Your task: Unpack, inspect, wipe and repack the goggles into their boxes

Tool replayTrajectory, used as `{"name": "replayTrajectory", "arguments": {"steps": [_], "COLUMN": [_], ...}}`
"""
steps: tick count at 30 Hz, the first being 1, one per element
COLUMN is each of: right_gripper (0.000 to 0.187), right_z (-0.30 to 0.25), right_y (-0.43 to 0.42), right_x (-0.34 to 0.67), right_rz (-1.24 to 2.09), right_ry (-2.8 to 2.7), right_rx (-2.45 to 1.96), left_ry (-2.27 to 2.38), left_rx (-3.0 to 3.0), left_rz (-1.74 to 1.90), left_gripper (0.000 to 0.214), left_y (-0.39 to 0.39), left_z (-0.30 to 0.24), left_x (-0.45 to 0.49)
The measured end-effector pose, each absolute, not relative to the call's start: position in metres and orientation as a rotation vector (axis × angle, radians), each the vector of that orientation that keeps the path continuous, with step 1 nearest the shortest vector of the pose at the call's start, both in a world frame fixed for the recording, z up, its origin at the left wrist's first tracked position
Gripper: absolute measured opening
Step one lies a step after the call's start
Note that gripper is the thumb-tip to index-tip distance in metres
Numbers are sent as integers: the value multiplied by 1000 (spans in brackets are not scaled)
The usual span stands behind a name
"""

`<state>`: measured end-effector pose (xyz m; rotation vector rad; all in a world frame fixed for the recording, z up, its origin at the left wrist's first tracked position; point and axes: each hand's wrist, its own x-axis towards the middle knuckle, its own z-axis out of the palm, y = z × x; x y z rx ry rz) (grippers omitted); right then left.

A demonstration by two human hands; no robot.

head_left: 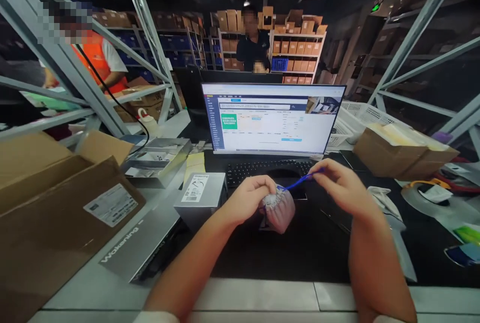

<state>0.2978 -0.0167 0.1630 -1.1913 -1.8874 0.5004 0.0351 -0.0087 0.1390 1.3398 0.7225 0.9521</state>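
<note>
A small pale drawstring pouch [282, 213] with a gathered neck hangs over the black desk mat [277, 258]. My left hand [249, 197] is closed on the gathered neck at its left side. Fingertips of my right hand [335, 183] pinch the blue drawstring [300, 181], which runs taut from the pouch neck up to the right. What fills the pouch is hidden inside it. Left of my left hand stands a grey box [202, 198] with a white label on top. The black keyboard [243, 173] lies just behind both hands.
A lit monitor [277, 123] stands behind the keyboard. On the left are a large open cardboard box [75, 213] and a grey lettered box [138, 243]. Cardboard packages [401, 153] and a tape roll [431, 195] lie right. Other people are beyond the desk, one in an orange vest [107, 58].
</note>
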Motion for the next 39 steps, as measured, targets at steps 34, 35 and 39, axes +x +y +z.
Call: {"name": "replayTrajectory", "arguments": {"steps": [34,35,39], "right_gripper": [20,21,34], "right_z": [173,170,167], "right_y": [-40,-37,-30], "right_x": [272,272,276], "right_rz": [504,489,594], "right_ry": [-2352,-2358,-2392], "right_rx": [-1117,-1141,-1041], "left_ry": [586,542,476], "left_rx": [2511,2530,2620], "left_rz": [1109,1121,1075], "left_gripper": [15,15,26], "left_y": [-17,-17,-17], "left_z": [140,139,140], "left_x": [26,26,26]}}
